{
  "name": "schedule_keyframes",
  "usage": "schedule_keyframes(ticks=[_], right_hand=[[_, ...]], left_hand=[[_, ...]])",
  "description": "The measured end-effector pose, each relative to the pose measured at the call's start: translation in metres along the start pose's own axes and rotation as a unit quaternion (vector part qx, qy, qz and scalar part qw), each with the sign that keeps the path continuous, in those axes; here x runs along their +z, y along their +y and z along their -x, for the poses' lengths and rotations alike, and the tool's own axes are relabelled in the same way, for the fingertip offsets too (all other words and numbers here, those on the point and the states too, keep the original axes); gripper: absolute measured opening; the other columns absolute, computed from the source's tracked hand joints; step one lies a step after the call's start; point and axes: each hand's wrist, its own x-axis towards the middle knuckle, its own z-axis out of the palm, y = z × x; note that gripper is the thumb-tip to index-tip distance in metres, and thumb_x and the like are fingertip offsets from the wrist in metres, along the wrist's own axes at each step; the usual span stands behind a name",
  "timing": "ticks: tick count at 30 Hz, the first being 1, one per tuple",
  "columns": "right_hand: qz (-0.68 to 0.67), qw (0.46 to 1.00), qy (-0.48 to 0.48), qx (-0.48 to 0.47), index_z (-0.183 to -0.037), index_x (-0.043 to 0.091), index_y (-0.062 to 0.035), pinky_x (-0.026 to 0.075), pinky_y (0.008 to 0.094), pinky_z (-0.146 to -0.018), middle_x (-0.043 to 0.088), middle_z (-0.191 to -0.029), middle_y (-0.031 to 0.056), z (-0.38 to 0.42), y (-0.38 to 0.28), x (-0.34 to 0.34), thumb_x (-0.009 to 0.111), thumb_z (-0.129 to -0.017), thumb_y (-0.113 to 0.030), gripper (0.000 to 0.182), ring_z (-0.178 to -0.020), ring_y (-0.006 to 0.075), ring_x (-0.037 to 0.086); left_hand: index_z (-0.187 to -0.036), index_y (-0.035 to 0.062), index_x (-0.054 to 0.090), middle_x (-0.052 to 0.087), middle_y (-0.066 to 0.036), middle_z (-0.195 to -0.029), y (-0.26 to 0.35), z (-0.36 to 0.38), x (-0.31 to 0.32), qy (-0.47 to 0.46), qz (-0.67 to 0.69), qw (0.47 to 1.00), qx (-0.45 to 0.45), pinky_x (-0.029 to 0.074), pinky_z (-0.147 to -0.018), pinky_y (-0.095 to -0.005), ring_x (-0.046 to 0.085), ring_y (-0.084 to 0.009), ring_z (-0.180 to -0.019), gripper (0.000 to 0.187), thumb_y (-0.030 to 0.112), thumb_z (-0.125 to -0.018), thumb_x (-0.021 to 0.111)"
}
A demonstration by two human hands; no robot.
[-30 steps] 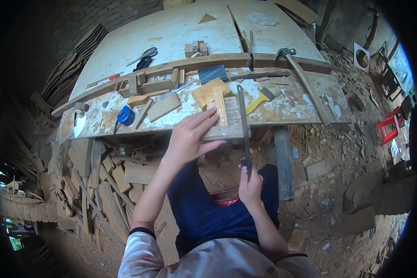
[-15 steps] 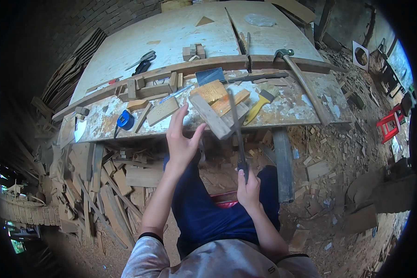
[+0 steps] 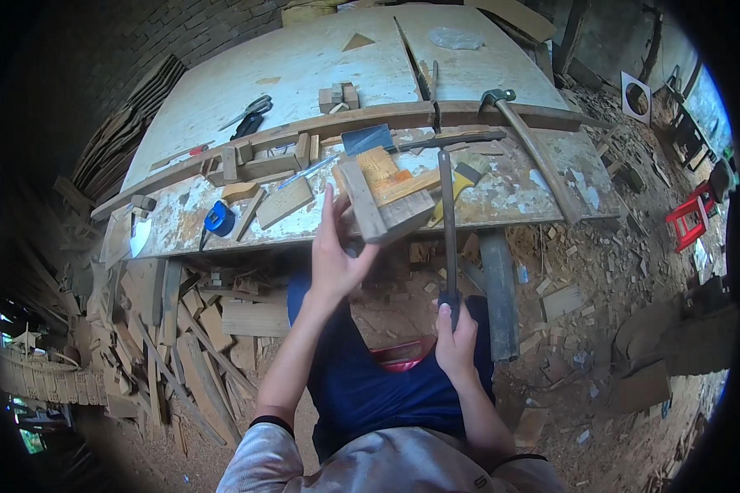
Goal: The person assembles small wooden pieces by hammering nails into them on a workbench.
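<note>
Head view: the wooden piece (image 3: 408, 212) sits slanted at the near edge of the counter (image 3: 506, 201), just right of the left hand (image 3: 335, 264). One second ago its bar (image 3: 362, 197) ran along that edge beneath the hand; now it slants away. Thumb and fingers stand wide apart; whether they grip, I cannot tell. The right hand (image 3: 456, 333) wraps the handle of the file (image 3: 447, 209).

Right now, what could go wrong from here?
The wooden piece is at the bench's front edge, so it could drop if the left hand beside it slips. The long dark tool in the right hand points toward the bench near the brush and might knock it.
</note>
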Motion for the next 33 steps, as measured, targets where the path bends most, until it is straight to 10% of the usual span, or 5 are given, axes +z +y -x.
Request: schedule_keyframes(ticks=[4,5,6,13,33], right_hand=[[-0.019,0.997,0.041,-0.068,-0.125,0.071,0.0004,0.046,0.0282,-0.067,0.063,-0.08,-0.0002,-0.001,-0.02,-0.02,0.06,-0.113,-0.017,0.024,-0.072,0.0071,0.055],[-0.005,0.998,0.042,-0.046,-0.126,0.07,0.0001,0.048,0.0285,-0.07,0.065,-0.085,0.0017,-0.004,-0.031,-0.031,0.061,-0.112,-0.017,0.024,-0.076,0.008,0.057],[0.033,0.998,0.044,-0.033,-0.122,0.068,0.002,0.057,0.0458,-0.074,0.076,-0.092,0.0237,-0.011,-0.039,-0.044,0.062,-0.11,-0.021,0.026,-0.086,0.0363,0.079],[0.217,0.957,0.141,-0.133,-0.131,0.064,-0.0022,0.057,0.0529,-0.085,0.076,-0.103,0.0259,-0.099,-0.057,-0.101,0.067,-0.105,-0.022,0.033,-0.096,0.0478,0.074],[0.337,0.89,0.073,-0.299,-0.131,0.068,-0.0038,0.045,0.0511,-0.112,0.057,-0.138,0.0189,-0.147,-0.069,-0.054,0.081,-0.091,-0.017,0.044,-0.131,0.0406,0.057]], left_hand=[[-0.174,0.0033,0.019,0.061,-0.028,-0.154,-0.006,-0.005,-0.015,0.02,0.009,0.998,-0.053,0.053,-0.115,-0.0454,0.062,-0.0356,-0.142,0.097,0.008,-0.093,0.073],[-0.173,0.0022,0.024,0.063,-0.029,-0.151,-0.003,-0.005,-0.015,0.037,0.046,0.996,-0.073,0.051,-0.116,-0.0456,0.064,-0.0363,-0.139,0.094,0.01,-0.093,0.074],[-0.173,0.0018,0.026,0.063,-0.029,-0.149,-0.001,-0.002,-0.015,0.034,0.023,0.998,-0.051,0.05,-0.116,-0.0458,0.064,-0.0364,-0.138,0.094,0.011,-0.093,0.074],[-0.17,-0.0015,0.03,0.067,-0.03,-0.142,0.006,-0.009,0.0,0.062,-0.015,0.997,-0.047,0.05,-0.114,-0.0439,0.068,-0.0353,-0.131,0.1,0.023,-0.091,0.088],[-0.146,-0.0057,0.062,0.073,-0.01,-0.128,-0.029,-0.016,-0.014,-0.006,0.138,0.983,-0.118,0.05,-0.105,-0.0319,0.065,-0.015,-0.116,0.048,0.023,-0.109,0.071]])
